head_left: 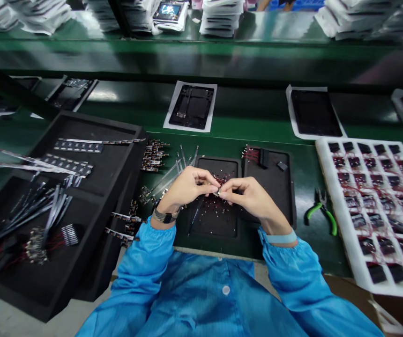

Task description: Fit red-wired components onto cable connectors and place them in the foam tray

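Over a shallow black tray point(201, 227), my left hand point(190, 185) and my right hand point(247, 194) meet fingertip to fingertip. Both are closed in a pinch around a tiny pale part point(217, 191), too small to name. A heap of thin red wires with small white ends point(217, 206) lies in the tray beneath my fingers. Several flat ribbon cables point(168, 175) lie beside my left hand. To the right, a second black tray point(286, 201) holds a black block with red wires point(263, 157) and a small grey piece point(281, 165).
Green-handled cutters point(321, 213) lie at right, beside a white foam tray point(354, 234) of small wired black parts. A large black bin point(92, 201) with ribbon cables stands at left. Tablet housings point(194, 105) rest along the back, below a shelf point(275, 28) with stacked wrapped units.
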A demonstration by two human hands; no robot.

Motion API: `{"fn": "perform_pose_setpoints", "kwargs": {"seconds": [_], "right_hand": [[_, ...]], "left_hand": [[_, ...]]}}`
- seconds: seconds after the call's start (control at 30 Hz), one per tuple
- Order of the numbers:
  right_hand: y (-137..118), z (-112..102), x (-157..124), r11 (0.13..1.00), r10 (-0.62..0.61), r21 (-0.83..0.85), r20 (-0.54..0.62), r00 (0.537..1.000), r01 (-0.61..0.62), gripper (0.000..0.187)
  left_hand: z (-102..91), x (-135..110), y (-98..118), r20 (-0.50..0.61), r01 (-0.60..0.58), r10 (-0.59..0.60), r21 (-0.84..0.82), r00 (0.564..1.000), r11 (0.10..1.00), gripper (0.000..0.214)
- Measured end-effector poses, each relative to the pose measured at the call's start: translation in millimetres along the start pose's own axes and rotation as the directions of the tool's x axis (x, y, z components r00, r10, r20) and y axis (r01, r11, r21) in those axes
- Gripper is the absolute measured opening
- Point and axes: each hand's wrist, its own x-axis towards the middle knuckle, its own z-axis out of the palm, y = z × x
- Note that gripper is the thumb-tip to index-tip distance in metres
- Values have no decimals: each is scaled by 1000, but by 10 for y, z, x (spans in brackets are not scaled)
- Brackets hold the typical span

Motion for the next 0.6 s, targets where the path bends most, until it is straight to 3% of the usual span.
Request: {"fn": "perform_pose_setpoints", "kwargs": {"seconds": [0.4,0.5,0.6], "right_hand": [[-13,21,6,999,-11,-38,-14,1000,11,27],[-52,16,-3,995,-46,-82,15,999,47,25],[-112,-183,-91,965,-166,-201,41,985,171,22]], "left_hand": [[10,11,7,-7,-8,8,-5,1000,1000,11],[-1,-23,48,-27,-31,33,73,999,997,10],[-14,-134,174,-103,-98,123,220,987,971,9]]}}
